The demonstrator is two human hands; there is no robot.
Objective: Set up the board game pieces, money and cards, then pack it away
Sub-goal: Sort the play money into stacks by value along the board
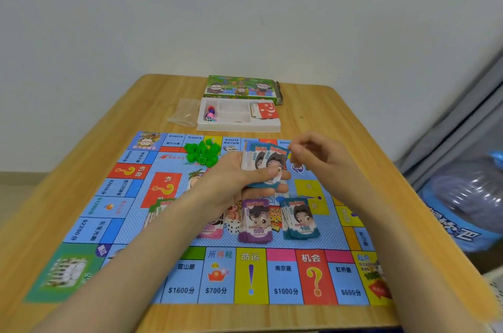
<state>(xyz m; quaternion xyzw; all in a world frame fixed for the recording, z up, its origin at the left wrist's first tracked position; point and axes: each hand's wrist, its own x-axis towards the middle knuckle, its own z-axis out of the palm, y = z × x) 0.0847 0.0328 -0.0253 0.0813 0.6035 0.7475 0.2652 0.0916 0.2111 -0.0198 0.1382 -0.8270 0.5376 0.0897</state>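
Blue fanned banknotes point(265, 161), cartoon-faced

Wooden table point(353, 125) — game board point(285, 278), white tray point(239, 127), green box point(239, 87), plastic bag point(183, 112)

Blue banknotes point(265, 161) fanned above game board point(283, 278).

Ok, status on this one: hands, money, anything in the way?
Left hand holds blue notes. Right hand empty, pinched beside them. Purple and teal stacks on board. Nothing obstructing.
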